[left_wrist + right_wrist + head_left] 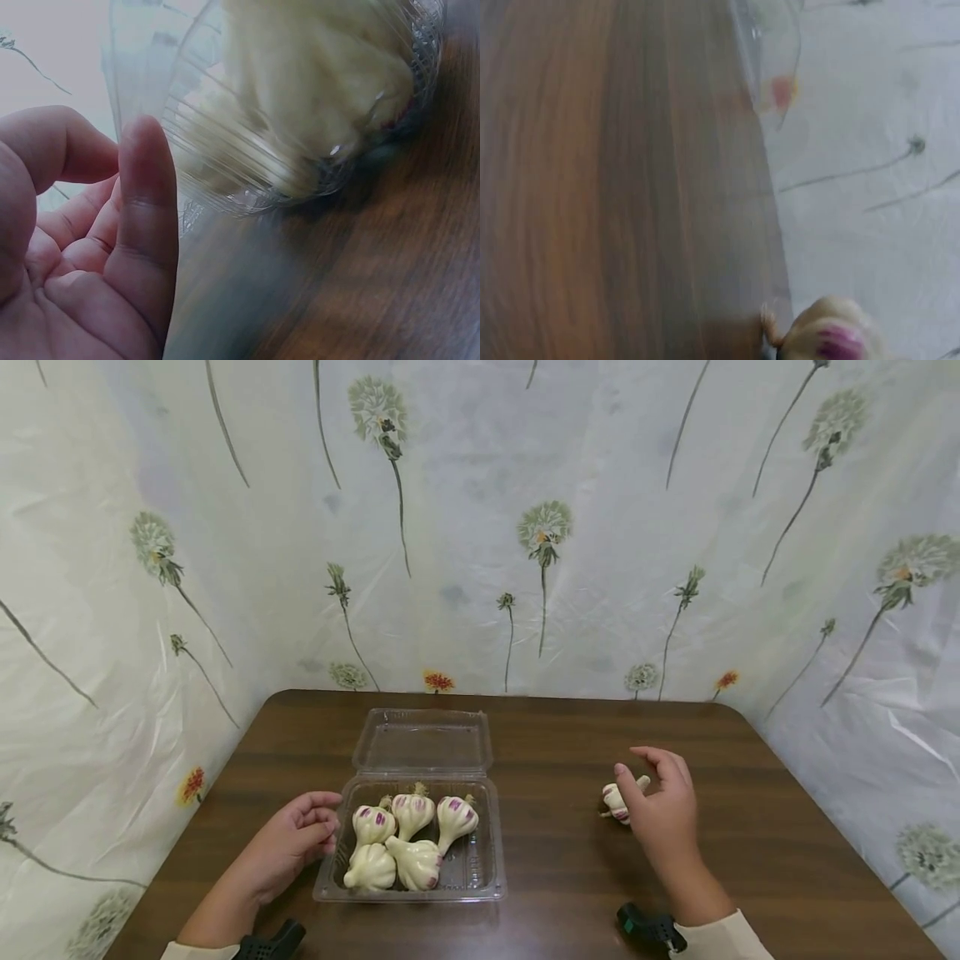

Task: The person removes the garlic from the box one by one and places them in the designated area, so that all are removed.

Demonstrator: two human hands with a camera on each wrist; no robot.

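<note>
Several garlic bulbs (414, 863), cream with purple streaks, lie in a clear plastic clamshell box (491, 860) whose lid (422, 742) is folded back. At the box's left side is my left hand (296, 839). In the left wrist view its thumb (148, 172) and index finger pinch the thin rim. One more garlic bulb (615, 802) lies to the right, apart from the box. Over it my right hand (663, 810) hovers with thumb and fingers spread, the thumb hiding part of the bulb. The right wrist view catches only this bulb (829, 334) at its bottom edge.
A brown wooden table (555, 827) with rounded far corners carries everything. White sheeting (465, 527) printed with dandelions stands behind it and along both sides. Dark straps (648, 927) circle both wrists.
</note>
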